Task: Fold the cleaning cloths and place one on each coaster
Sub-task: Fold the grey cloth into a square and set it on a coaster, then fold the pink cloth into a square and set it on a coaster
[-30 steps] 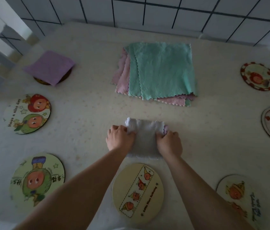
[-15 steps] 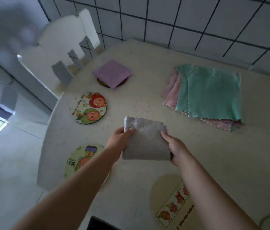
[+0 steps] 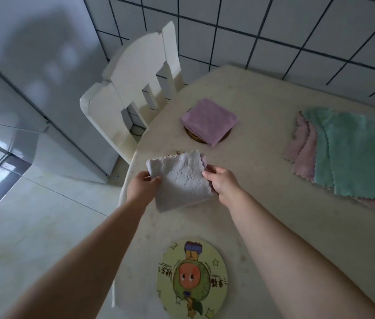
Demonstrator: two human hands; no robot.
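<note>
A folded grey cloth (image 3: 180, 180) hangs in the air over the table's left edge. My left hand (image 3: 141, 188) pinches its left side and my right hand (image 3: 222, 183) grips its right side. A sliver of a coaster (image 3: 174, 153) peeks out just beyond the cloth's far edge; the rest of it is hidden. Farther back, a folded purple cloth (image 3: 209, 120) covers a brown coaster (image 3: 195, 137). A round green cartoon coaster (image 3: 191, 278) lies bare near me, between my forearms. A stack of flat cloths, teal on top of pink (image 3: 356, 153), lies at the right.
The cream table (image 3: 262, 203) has a curved left edge. A white chair (image 3: 135, 93) stands pushed against the far left corner. A tiled wall runs behind. Pale floor and a grey cabinet lie to the left.
Both hands lifted the folded grey cloth off the table and carried it left, over the second coaster on the left side. My head turned left, so the right-hand coasters left the view.
</note>
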